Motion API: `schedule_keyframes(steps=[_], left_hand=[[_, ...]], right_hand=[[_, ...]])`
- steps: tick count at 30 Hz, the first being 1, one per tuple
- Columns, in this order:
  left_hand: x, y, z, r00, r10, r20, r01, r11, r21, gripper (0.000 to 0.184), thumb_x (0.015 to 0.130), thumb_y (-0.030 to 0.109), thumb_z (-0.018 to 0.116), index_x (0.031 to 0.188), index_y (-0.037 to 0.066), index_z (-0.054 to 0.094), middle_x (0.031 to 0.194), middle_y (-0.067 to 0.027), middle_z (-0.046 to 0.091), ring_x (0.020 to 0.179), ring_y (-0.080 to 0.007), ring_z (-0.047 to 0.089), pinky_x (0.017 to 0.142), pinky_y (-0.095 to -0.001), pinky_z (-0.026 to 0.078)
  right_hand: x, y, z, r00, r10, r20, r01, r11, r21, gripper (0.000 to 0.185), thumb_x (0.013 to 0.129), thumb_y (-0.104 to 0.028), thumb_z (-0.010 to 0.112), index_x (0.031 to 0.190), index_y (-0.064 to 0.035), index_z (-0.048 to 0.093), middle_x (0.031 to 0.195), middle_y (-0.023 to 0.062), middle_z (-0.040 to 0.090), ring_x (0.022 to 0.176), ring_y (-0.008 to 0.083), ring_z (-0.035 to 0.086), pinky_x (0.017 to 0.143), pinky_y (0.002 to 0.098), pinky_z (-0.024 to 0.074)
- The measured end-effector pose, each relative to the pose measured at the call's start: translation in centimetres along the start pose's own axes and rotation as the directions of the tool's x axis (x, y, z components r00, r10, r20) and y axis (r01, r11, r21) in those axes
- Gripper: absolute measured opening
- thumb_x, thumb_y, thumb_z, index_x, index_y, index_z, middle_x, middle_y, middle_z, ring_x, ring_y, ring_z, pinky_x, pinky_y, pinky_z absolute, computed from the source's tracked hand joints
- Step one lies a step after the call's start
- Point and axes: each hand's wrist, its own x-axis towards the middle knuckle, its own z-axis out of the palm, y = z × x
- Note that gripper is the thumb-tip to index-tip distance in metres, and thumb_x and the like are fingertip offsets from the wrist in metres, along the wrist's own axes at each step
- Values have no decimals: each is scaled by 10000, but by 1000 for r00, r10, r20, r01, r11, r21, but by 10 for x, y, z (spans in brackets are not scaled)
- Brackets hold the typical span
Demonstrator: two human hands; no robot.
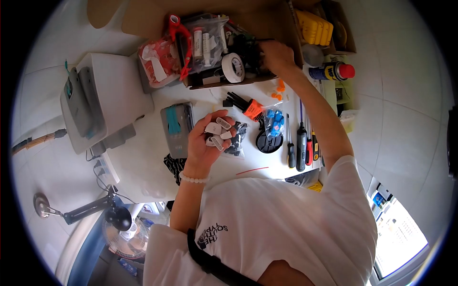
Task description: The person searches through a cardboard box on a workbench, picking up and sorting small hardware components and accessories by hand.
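My left hand (208, 138) is cupped palm up over the white table (191, 188), its fingers curled round several small white plastic pieces (213, 128). My right hand (276, 56) reaches into the right part of the cardboard box (267, 21), its fingertips hidden beside dark cables or black items (245, 47). In the box, a roll of white tape (233, 67) and a clear bag with white tubes (208, 43) lie to the left of that hand. A clear bag of black parts (238, 143) lies just right of my left hand.
Screwdrivers (301, 148), a black round lid (269, 142), a bag of blue items (275, 121) and an orange hex key holder (253, 109) lie mid-table. A spray can (332, 71) stands right of the box. A grey case (175, 131) is at left.
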Motion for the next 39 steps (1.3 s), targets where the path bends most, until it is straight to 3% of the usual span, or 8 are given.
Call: schedule_keyframes(steps=[4, 8, 12, 14, 22, 24, 30, 39], left_hand=[[4, -3, 3, 999, -33, 1, 33, 998, 58, 365, 920, 282, 419, 1118, 12, 564, 940, -153, 604, 785, -291, 562, 479, -292, 480], [9, -7, 9, 998, -63, -17, 65, 994, 88, 370, 921, 281, 410, 1127, 4, 544, 928, -153, 605, 771, -283, 574, 471, -286, 483], [13, -13, 14, 997, -79, -24, 82, 985, 150, 348, 921, 305, 427, 1051, 6, 550, 860, -148, 619, 728, -264, 613, 468, -290, 495], [11, -14, 13, 993, -109, 42, 96, 968, 233, 343, 925, 337, 434, 1012, 25, 548, 821, -121, 614, 696, -233, 615, 463, -284, 492], [9, -18, -3, 997, -46, 54, 39, 991, 127, 360, 922, 367, 435, 1053, 51, 547, 812, -82, 606, 652, -177, 593, 428, -252, 451], [7, -13, 2, 998, -41, 56, 26, 969, 246, 356, 899, 337, 473, 1087, 42, 544, 824, -91, 601, 675, -213, 584, 427, -259, 448], [-4, -6, -10, 999, -24, 29, 19, 988, 154, 365, 865, 284, 525, 1102, 7, 535, 855, -122, 612, 701, -232, 590, 438, -241, 449], [-12, 2, -21, 999, 18, 32, -21, 997, 70, 354, 898, 279, 489, 1136, 20, 522, 887, -129, 612, 715, -244, 576, 437, -247, 458]], right_hand=[[-31, 2, -13, 920, -45, -390, 143, 963, 227, 111, 758, -122, 643, 835, -52, 605, 834, 141, 632, 765, 311, 631, 634, 397, 505], [-94, -39, -39, 917, -58, -395, 331, 662, 672, 163, 700, -67, 706, 780, -20, 572, 703, 111, 592, 589, 285, 584, 552, 338, 485], [-133, -66, -20, 869, -205, -450, 480, 571, 666, 156, 670, -47, 705, 774, -23, 591, 739, 84, 591, 652, 241, 594, 565, 320, 495], [-141, -73, -12, 813, -248, -527, 522, 711, 471, 160, 631, -42, 695, 763, -49, 605, 792, 44, 591, 733, 222, 589, 584, 328, 500], [-145, -77, -3, 776, -383, -502, 620, 611, 492, 130, 647, -21, 672, 755, -58, 609, 811, 40, 598, 722, 239, 570, 623, 331, 492], [-137, -67, -13, 838, -292, -461, 540, 564, 625, 97, 672, -19, 663, 746, -24, 602, 783, 70, 608, 735, 258, 580, 638, 336, 495], [-75, -1, -16, 883, -25, -469, 88, 990, 113, 326, 734, -98, 658, 1040, -41, 560, 985, 164, 562, 911, 347, 568, 682, 407, 507], [-38, 7, 6, 986, 143, -88, -137, 988, 71, 514, 744, -258, 679, 1169, -67, 460, 1128, 190, 475, 1006, 406, 512, 779, 472, 495]])
